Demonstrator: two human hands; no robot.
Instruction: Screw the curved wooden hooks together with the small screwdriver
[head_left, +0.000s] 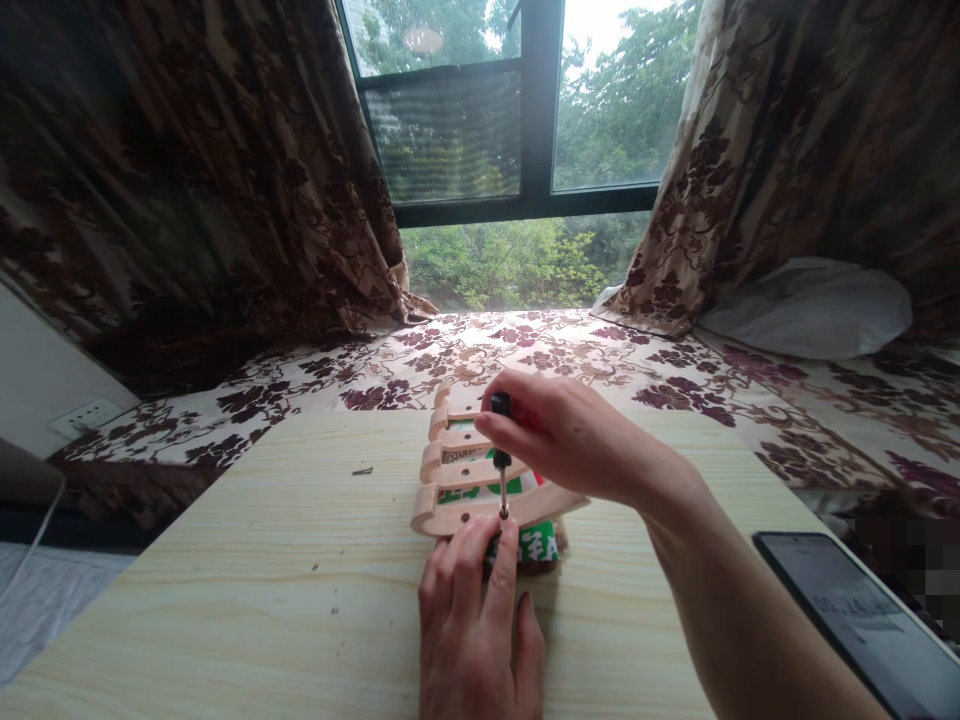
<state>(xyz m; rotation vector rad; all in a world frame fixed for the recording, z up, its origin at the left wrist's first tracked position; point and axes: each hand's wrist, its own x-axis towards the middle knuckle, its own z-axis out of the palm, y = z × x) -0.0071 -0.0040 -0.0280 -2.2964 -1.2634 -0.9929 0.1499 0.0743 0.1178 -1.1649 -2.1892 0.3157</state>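
Observation:
My right hand (551, 430) is closed around the black handle of a screwdriver (502, 458), held upright with its tip down at the near slat of a pale wooden slatted piece (439, 518). My left hand (480, 625) reaches in from below, fingers stretched out, with fingertips on the near edge of that slat beside the screwdriver tip. Dark holes or screw heads show along the slats. Under the wooden piece lies a green and white printed packet (536, 545), partly covered by slats and fingers. Whether a screw sits under the tip is too small to tell.
On the light wooden table (247, 560), a few screws (362, 471) lie left of the wooden piece, with small dark bits nearer me. A phone (855, 610) rests at the right edge. Beyond are a flower-patterned cloth (517, 350), curtains, a window and a white plastic bag (817, 308).

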